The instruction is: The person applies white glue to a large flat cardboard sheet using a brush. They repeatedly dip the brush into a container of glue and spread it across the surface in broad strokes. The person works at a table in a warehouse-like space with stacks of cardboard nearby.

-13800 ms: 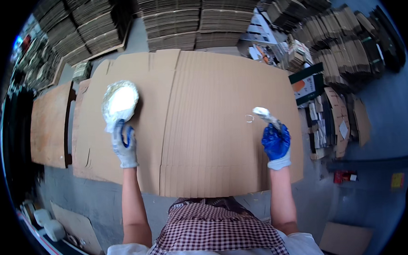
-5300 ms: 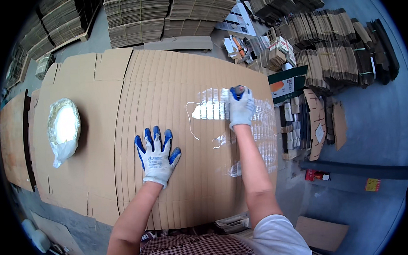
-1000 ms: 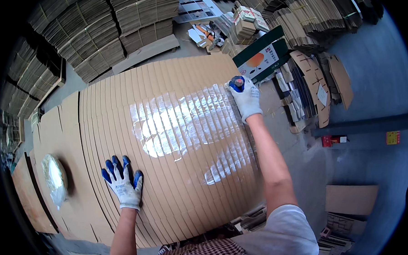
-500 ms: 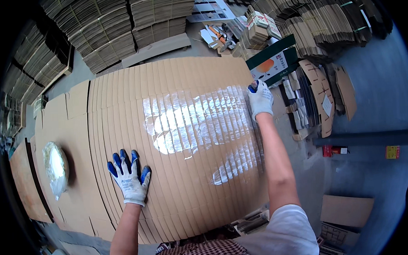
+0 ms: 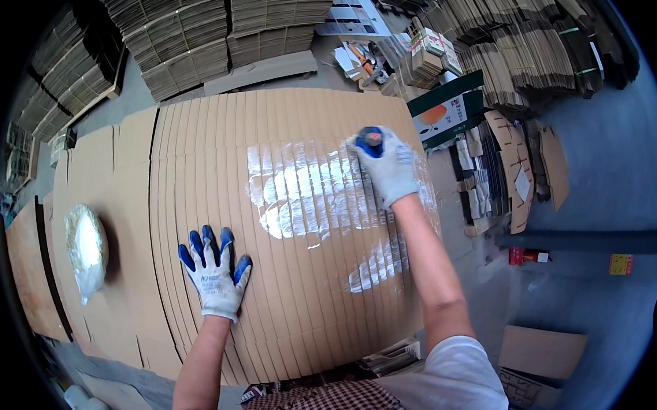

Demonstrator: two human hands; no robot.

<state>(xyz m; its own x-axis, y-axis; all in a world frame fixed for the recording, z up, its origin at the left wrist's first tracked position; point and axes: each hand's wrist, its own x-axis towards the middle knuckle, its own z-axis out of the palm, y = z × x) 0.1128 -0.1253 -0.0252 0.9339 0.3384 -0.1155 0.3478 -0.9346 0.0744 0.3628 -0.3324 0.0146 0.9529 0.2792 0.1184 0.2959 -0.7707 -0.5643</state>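
Observation:
A broad row of overlapping cardboard sheets (image 5: 303, 294) lies before me, each edge a little behind the other. A shiny wet film (image 5: 305, 180) covers part of their middle and right. Gloved in white with blue fingers, my left hand (image 5: 216, 276) rests flat on the left sheets, fingers spread. My right hand (image 5: 389, 166), in a matching glove, is closed around a dark round-ended tool (image 5: 372, 138) over the film's upper right; the tool's lower end is hidden. At the far left, a bowl lined with clear plastic (image 5: 87, 248) sits on flat cardboard.
Tied cardboard stacks (image 5: 182, 43) stand beyond the work surface, and more bundles (image 5: 512, 50) at the far right. A green carton with an orange picture (image 5: 449, 112) adjoins the right edge. Loose cardboard (image 5: 544, 349) lies on the floor at lower right.
My right hand has moved left with the tool, from the right edge of the sheets onto the wet film. My left hand stays flat on the sheets. The view has shifted slightly.

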